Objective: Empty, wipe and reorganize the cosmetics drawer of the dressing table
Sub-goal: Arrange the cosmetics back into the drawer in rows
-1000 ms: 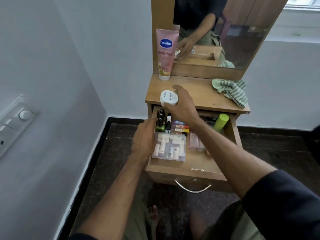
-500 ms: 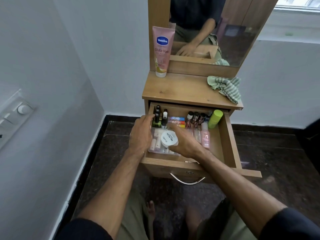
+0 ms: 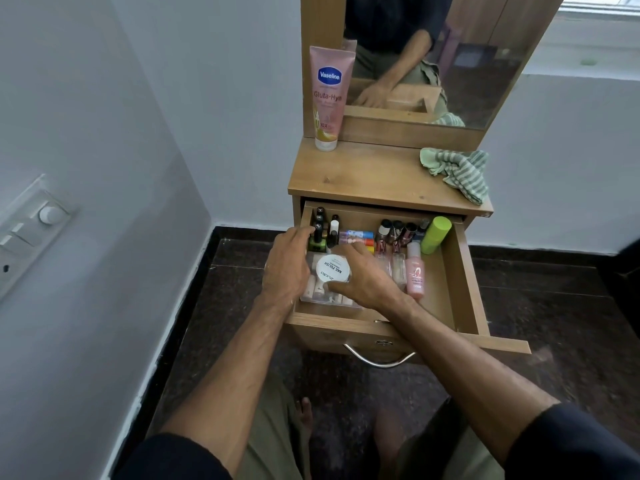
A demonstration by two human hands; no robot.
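The right hand (image 3: 367, 278) gripped the white nail polish jar (image 3: 333, 268) by its rim, over the clear case (image 3: 325, 296) in the open drawer (image 3: 460, 271), while the left hand (image 3: 287, 261), fingers curled, touched the dark bottles (image 3: 318, 226) beside it.

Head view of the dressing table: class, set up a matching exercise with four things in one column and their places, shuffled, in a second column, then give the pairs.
Things
1. Vaseline tube
2. striped cloth
3. nail polish jar
4. green bottle

Places
A. drawer's back right corner
B. held by the right hand
C. tabletop, right side
D. standing against the mirror frame

Pairs: 1-D, 2-C, 3-B, 4-A
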